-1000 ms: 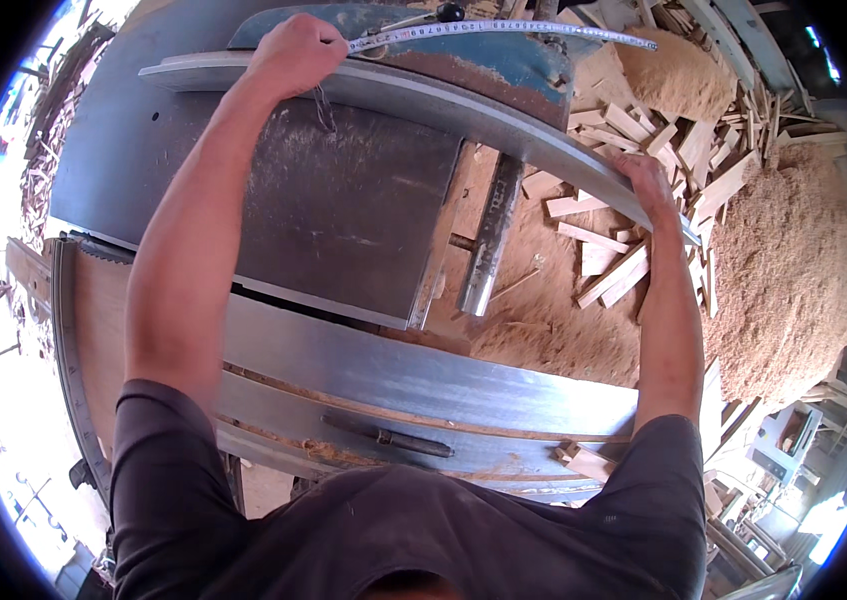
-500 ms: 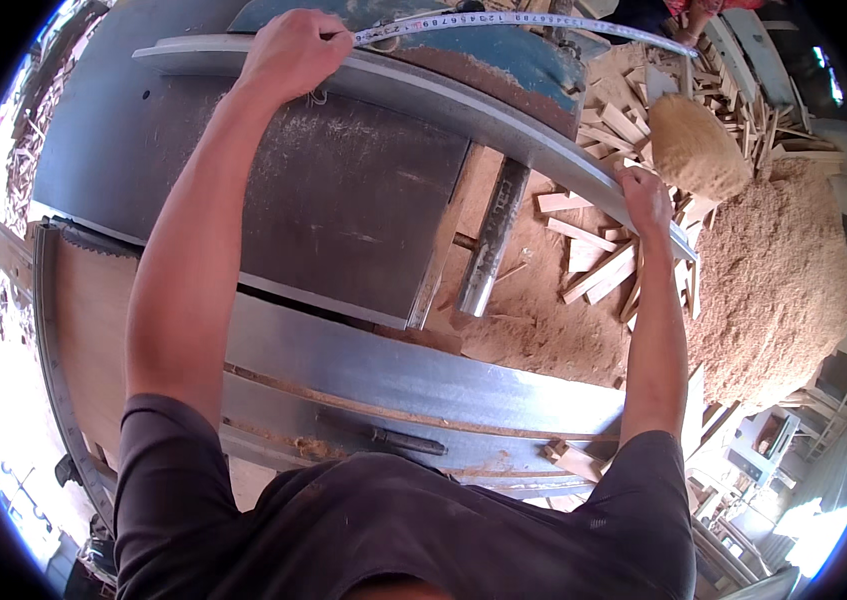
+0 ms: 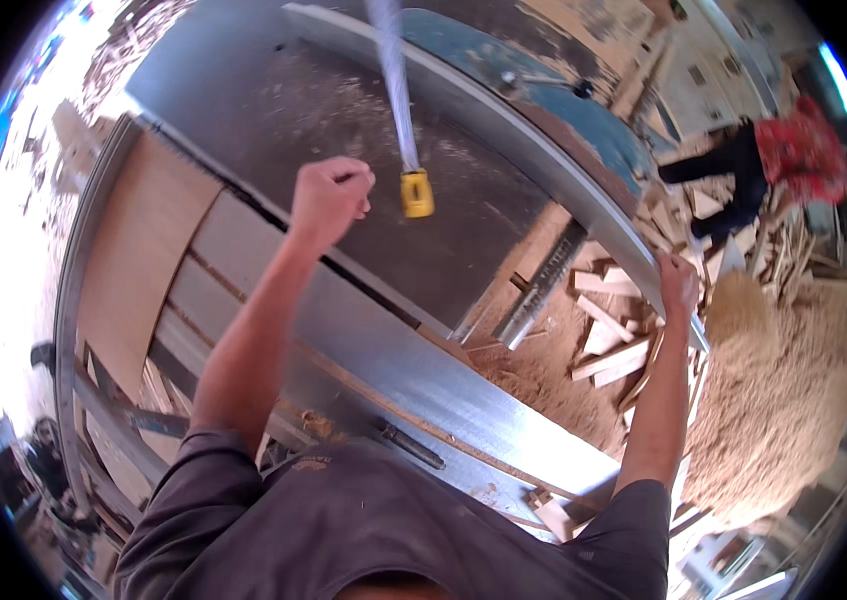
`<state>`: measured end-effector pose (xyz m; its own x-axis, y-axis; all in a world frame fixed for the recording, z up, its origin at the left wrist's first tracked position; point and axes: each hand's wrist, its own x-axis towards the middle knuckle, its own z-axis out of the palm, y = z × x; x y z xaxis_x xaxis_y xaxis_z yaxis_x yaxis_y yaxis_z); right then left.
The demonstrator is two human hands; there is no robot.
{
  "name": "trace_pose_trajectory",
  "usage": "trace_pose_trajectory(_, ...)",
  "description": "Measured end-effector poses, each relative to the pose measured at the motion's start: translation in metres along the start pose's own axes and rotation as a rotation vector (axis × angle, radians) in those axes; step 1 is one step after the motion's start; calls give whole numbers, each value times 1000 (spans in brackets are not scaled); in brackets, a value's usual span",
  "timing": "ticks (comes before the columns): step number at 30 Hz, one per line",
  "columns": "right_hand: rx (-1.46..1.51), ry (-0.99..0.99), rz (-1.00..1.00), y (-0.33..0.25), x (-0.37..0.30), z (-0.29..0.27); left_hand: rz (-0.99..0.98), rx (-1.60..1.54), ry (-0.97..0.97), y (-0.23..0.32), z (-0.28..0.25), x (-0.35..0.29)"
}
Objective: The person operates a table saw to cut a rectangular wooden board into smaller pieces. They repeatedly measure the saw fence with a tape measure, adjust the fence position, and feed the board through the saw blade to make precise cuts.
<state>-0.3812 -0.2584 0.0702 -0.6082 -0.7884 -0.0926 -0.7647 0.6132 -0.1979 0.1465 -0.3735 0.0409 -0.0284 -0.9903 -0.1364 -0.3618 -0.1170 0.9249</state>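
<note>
My left hand (image 3: 331,202) is raised over the near edge of the dark metal machine table (image 3: 383,180), its fingers curled closed. Whatever may be inside them is hidden. Just right of it, apart from the fingers, is the yellow end piece (image 3: 416,194) of a tape measure, perhaps its case. The blurred white tape (image 3: 392,75) runs up from there and out of the picture. My right hand (image 3: 678,285) grips the right end of the long grey metal fence (image 3: 503,110), which lies slantwise along the far side of the table.
A cutter shaft (image 3: 541,290) lies beyond the table's right edge. Further right are wood offcuts (image 3: 608,350) and a big sawdust heap (image 3: 783,400). A person in red (image 3: 803,150) is at far right. A machine bed (image 3: 463,400) with slots runs in front of me.
My left hand has left the fence's left end and come nearer. The tape, stretched along the fence before, now runs upward. The view has turned; my right hand stays on the fence.
</note>
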Motion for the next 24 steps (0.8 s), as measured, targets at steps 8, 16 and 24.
trace_pose_trajectory(8, -66, -16, -9, -11, 7, -1, 89, 103, 170, -9, 52, -29)
trace_pose_trajectory(16, 20, -278, -332, 53, 59, 24, 145, 399, 285, 35, 113, 29)
trace_pose_trajectory(24, -6, -179, -233, 19, 31, 13, 268, 505, 216, 20, 93, 91)
